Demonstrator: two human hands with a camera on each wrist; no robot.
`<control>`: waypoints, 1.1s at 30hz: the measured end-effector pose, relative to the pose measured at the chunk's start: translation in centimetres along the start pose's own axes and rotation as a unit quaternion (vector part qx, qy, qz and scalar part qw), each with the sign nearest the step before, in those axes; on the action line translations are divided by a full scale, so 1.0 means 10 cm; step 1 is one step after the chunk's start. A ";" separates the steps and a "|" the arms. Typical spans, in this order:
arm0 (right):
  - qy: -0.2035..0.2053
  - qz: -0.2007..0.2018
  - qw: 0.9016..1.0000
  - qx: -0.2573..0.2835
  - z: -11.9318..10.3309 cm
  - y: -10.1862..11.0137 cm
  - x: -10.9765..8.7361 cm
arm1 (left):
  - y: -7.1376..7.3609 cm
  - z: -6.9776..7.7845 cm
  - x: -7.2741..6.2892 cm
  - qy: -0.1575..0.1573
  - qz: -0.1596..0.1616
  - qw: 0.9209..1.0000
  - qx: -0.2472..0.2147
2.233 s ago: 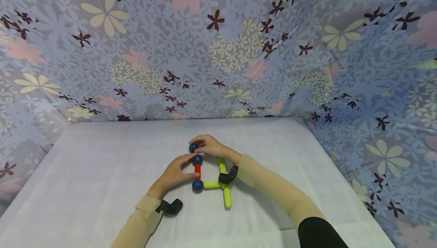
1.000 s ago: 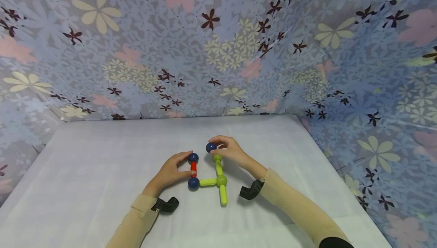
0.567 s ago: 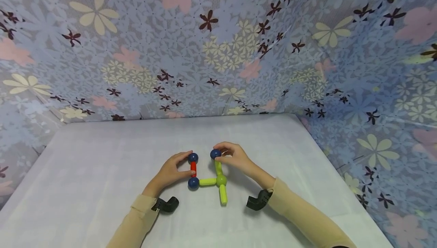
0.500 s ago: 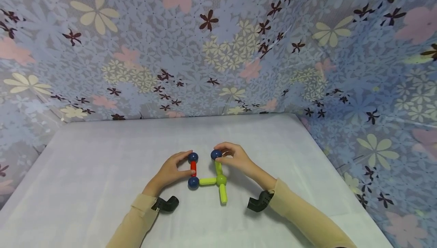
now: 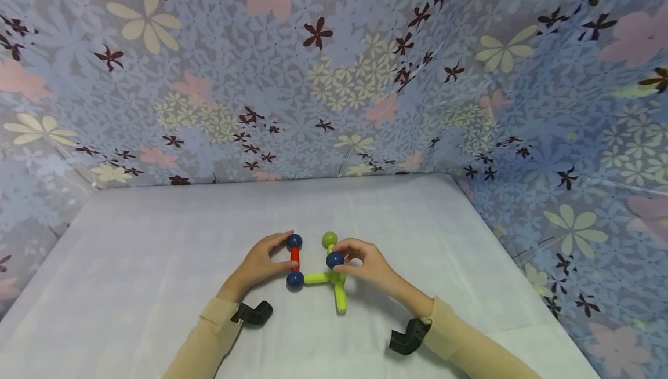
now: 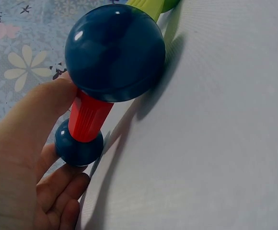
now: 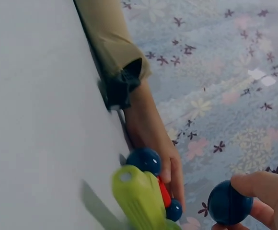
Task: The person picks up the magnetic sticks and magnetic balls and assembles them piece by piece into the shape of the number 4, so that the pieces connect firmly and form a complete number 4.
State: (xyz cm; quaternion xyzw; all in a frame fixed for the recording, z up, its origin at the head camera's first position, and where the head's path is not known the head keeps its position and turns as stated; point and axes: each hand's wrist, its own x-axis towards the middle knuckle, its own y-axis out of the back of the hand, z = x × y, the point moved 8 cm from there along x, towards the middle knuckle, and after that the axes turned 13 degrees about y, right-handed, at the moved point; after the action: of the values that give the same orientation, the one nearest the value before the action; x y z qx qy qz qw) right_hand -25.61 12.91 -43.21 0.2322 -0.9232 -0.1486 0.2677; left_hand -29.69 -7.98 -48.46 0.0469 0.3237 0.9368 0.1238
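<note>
On the white-covered table, a red rod (image 5: 295,258) joins two blue balls, the far one (image 5: 294,241) and the near one (image 5: 294,280). My left hand (image 5: 262,265) grips this piece, its thumb on the rod and fingertips at the far ball. From the near ball a lime-green rod (image 5: 316,278) runs right to a green joint, partly hidden. Another green rod (image 5: 340,298) points toward me, and a green ball (image 5: 329,239) ends the far branch. My right hand (image 5: 371,264) pinches a loose blue ball (image 7: 229,203), held above the green branch.
Each wrist wears a black camera mount, the left one (image 5: 254,313) and the right one (image 5: 409,336). White cloth (image 5: 172,286) covers the table. Behind it and along the right side hangs a floral curtain (image 5: 292,89).
My right hand has carried the blue ball from beside the far blue ball, rightward over the far green ball, then nearer to me along the branch. My left hand keeps its grip.
</note>
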 end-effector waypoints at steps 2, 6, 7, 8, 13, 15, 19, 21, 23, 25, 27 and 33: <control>0.011 0.001 1.000 -0.007 -0.05 -0.02 -0.03 | 0.02 0.01 0.00 -0.002 0.002 1.000 0.002; 0.028 0.000 0.999 -0.023 -0.11 -0.07 -0.12 | 0.03 0.01 0.02 0.005 0.001 1.000 0.008; 0.030 0.000 0.999 -0.024 -0.12 -0.08 -0.15 | 0.03 0.01 0.02 0.005 0.000 1.000 0.008; 0.033 -0.001 0.999 -0.025 -0.12 -0.10 -0.17 | 0.03 0.01 0.03 0.007 -0.001 1.000 0.006; 0.038 -0.003 0.999 -0.027 -0.14 -0.16 -0.30 | 0.02 0.00 0.03 0.011 -0.002 1.000 0.001; 0.037 -0.004 0.999 -0.028 -0.16 -0.18 -0.34 | 0.02 -0.01 0.03 0.012 0.000 1.000 0.002; 0.043 -0.003 0.999 -0.032 -0.21 -0.21 -0.41 | 0.01 -0.03 0.02 0.020 -0.002 1.000 0.002; 0.050 -0.002 0.998 -0.034 -0.24 -0.23 -0.45 | 0.01 -0.04 0.02 0.027 -0.005 1.000 0.000; 0.061 -0.004 0.997 -0.037 -0.28 -0.26 -0.50 | -0.01 -0.05 0.01 0.037 -0.010 0.999 -0.002; 0.071 -0.008 0.997 -0.036 -0.32 -0.29 -0.55 | -0.02 -0.06 -0.01 0.043 -0.013 0.999 -0.007; 0.079 -0.009 0.996 -0.036 -0.35 -0.31 -0.59 | -0.03 -0.06 -0.01 0.045 -0.014 0.999 -0.009; 0.071 -0.009 0.997 -0.035 -0.34 -0.35 -0.69 | -0.03 -0.05 0.00 0.043 -0.013 0.999 -0.012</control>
State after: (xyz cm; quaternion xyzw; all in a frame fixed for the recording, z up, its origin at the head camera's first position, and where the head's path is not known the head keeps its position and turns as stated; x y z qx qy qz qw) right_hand -17.29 12.98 -44.75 0.2411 -0.8939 -0.1664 0.3393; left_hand -29.72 -8.06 -49.06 0.0012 0.3183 0.9401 0.1225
